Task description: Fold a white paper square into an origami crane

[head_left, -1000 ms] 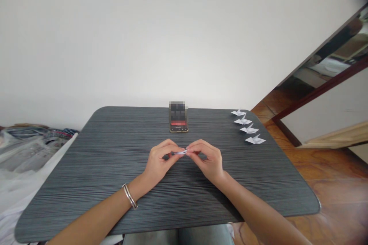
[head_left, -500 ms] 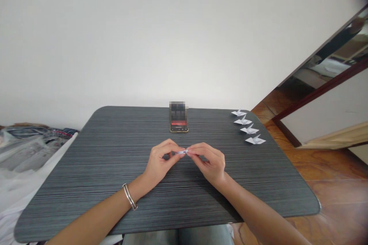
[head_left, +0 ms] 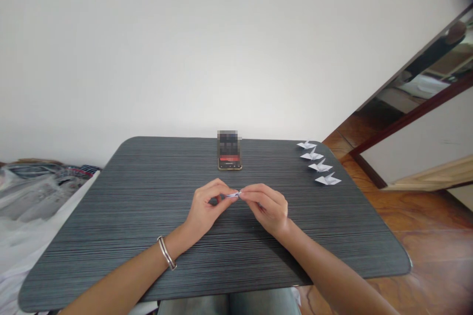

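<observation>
Between my fingertips, over the middle of the table, is a small folded piece of white paper [head_left: 232, 195]. My left hand [head_left: 209, 203] pinches it from the left between thumb and forefinger. From the other side my right hand [head_left: 266, 205] grips its right end with thumb and fingers closed together. The fingertips of both hands nearly meet and hide most of the paper, so its exact shape cannot be made out. A metal bangle [head_left: 167, 253] circles my left wrist.
Several white paper cranes [head_left: 328, 179] stand in a row along the right side of the dark striped table [head_left: 148, 197]. A phone [head_left: 229, 151] is propped up at the back, near the wall. Clothes and plastic-wrapped fabric [head_left: 33, 197] are piled at the left.
Both hands stay in nearly the same place with the paper pinched between them. The right hand has shifted very slightly to the left.
</observation>
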The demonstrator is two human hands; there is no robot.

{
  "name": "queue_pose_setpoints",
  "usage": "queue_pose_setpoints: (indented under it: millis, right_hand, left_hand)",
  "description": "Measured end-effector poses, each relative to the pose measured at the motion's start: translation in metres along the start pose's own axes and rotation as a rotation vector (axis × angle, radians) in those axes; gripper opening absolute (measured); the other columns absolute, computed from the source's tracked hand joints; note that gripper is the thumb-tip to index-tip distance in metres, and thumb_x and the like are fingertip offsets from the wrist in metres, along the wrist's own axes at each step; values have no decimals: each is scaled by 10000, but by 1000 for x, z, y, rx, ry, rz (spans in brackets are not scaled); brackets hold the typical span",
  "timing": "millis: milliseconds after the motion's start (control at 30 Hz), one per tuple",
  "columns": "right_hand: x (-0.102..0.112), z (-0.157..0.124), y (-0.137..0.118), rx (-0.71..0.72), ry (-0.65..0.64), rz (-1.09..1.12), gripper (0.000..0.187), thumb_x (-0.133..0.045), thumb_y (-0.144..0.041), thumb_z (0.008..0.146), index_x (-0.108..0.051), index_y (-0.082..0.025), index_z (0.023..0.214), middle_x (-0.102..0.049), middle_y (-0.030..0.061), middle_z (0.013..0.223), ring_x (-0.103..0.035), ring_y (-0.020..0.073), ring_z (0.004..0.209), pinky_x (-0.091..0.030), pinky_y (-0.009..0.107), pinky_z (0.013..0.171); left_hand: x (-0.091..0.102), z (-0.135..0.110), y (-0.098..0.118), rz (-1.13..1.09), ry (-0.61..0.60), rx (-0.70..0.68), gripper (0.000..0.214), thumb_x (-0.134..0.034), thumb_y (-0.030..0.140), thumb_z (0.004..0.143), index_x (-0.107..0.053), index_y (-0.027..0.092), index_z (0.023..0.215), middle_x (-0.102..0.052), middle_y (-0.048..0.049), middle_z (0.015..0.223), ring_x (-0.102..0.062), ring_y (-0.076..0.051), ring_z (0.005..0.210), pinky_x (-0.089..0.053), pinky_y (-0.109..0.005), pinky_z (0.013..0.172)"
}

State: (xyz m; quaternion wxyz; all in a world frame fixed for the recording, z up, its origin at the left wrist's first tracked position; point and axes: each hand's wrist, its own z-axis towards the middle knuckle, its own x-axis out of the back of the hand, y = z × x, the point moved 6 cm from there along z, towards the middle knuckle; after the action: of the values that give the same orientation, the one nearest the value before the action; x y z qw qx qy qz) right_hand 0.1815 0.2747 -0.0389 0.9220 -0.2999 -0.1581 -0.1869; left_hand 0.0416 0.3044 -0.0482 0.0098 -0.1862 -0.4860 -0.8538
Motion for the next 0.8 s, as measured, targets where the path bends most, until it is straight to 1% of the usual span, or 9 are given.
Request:
queue_pose_setpoints:
  millis: [200, 367, 567, 667, 800]
  right_hand:
    - [2, 1, 1, -11, 19, 7, 201, -537, -77, 808, -662, -231, 843, -700, 36, 767, -660, 150, 665, -553, 262, 577]
    - [1, 3, -4, 10, 17, 40, 197, -558, -60, 791, -658, -221, 844, -700, 40, 761, -662, 148, 663, -547, 250, 562]
    - [2, 5, -5, -9, 45, 72, 202, -572, -40, 775, -656, -211, 841, -699, 41, 747, -663, 153, 657, -544, 255, 570]
    - [2, 4, -4, -36, 73, 91, 198, -578, -26, 766, -657, -204, 804, -696, 43, 738, -662, 151, 653, -540, 251, 570]
    - [1, 4, -1, -107, 80, 107, 166, -581, -62, 779, -652, -212, 782, -690, 40, 738, -656, 153, 651, -536, 267, 567]
  left_hand:
    - [-2, -1, -1, -28, -25, 11, 65, -631, 197, 753, -685, 161, 750, -625, -24, 678, -549, -96, 584, -434, -188, 491]
    - [-3, -2, -2, -33, -38, 19, 72, -630, 199, 755, -688, 161, 769, -620, -26, 687, -545, -97, 586, -433, -196, 505]
    - [-4, -3, -3, -31, -40, 22, 73, -628, 200, 757, -689, 163, 774, -619, -24, 691, -542, -95, 579, -432, -198, 508]
    - [-3, -3, -2, -30, -29, 16, 68, -631, 187, 755, -689, 166, 782, -619, -22, 699, -538, -90, 577, -433, -192, 509]
    - [-3, -4, -1, -27, -12, 8, 68, -632, 174, 752, -690, 171, 790, -613, -15, 689, -533, -85, 578, -431, -182, 508]
